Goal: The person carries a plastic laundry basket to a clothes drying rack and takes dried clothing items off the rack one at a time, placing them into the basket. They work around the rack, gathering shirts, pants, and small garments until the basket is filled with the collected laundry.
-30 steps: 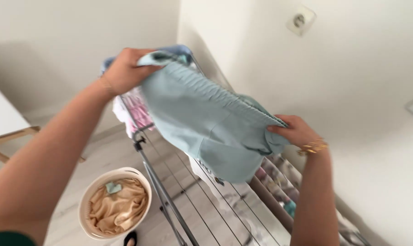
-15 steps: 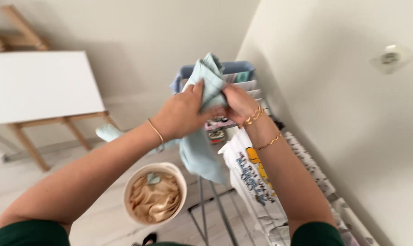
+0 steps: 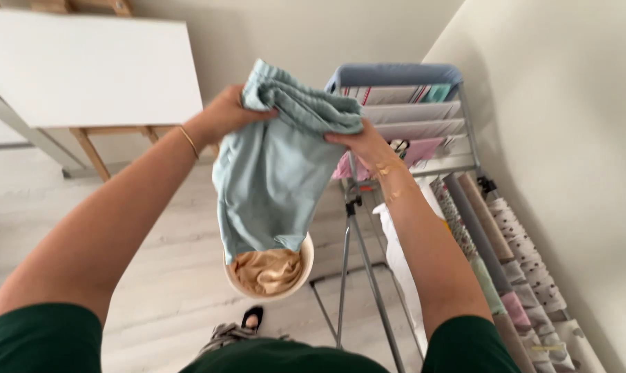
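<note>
Pale blue garment (image 3: 275, 173) hangs at frame centre, its bunched top edge gripped by both closed hands, left hand (image 3: 226, 114) and right hand (image 3: 361, 144), above a round laundry basket (image 3: 304, 266)

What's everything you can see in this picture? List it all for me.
Garment: one, pale blue-green, held up in both hands, hanging over the basket.
Laundry basket: one, cream, round, on the floor, holding tan cloth.
Drying rack: one, grey metal, along the right wall, hung with mixed pale laundry.
Table: one, white top on wooden legs, upper left.
Floor: pale wood planks.
Walls: off-white, behind and to the right.
Left hand: grips the garment's top left edge; thin gold bracelet at the wrist.
Right hand: grips the garment's top right edge.
Sleeves: two, dark green, at the bottom.
</note>
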